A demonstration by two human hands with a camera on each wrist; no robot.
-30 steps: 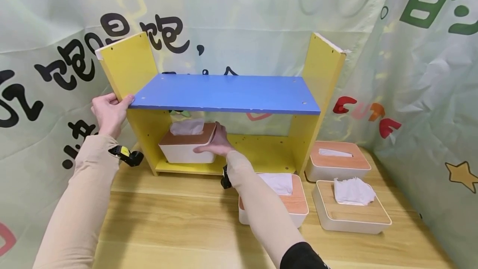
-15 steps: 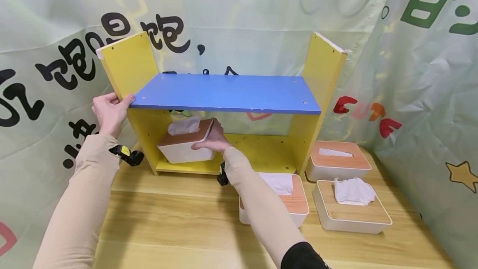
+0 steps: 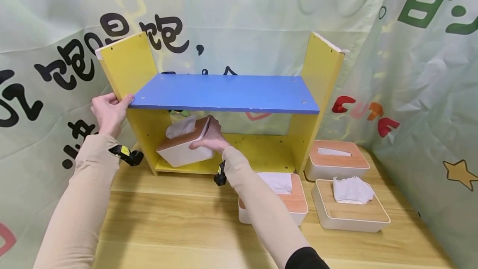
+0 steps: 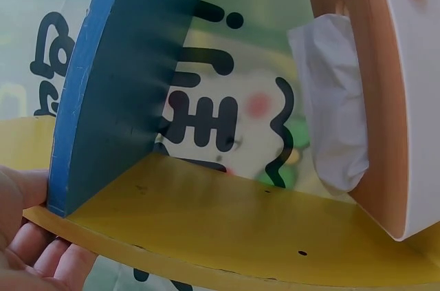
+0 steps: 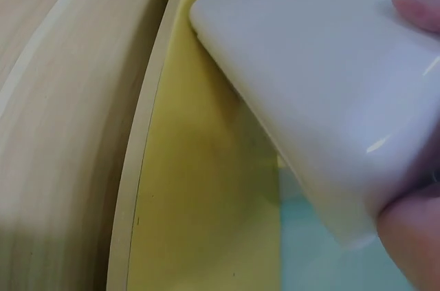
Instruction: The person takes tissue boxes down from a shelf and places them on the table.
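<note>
My right hand grips the right end of a white tissue box with a wooden lid and a tissue sticking out. Inside the lower left of the yellow shelf unit, the box tilts, its right end raised and its left end low near the unit's floor. The right wrist view shows its white side slanting over the yellow bottom board. My left hand grips the unit's left side panel, with the thumb by the front corner of the blue shelf board.
Three more tissue boxes stand on the wooden table to the right: one box partly behind my right forearm, another box at the front right, and a third box behind it. A printed cloth hangs behind the unit.
The right end of the held tissue box has risen, tilting the box further, and my right hand has moved slightly up and left with it. My left hand has stayed on the panel.
</note>
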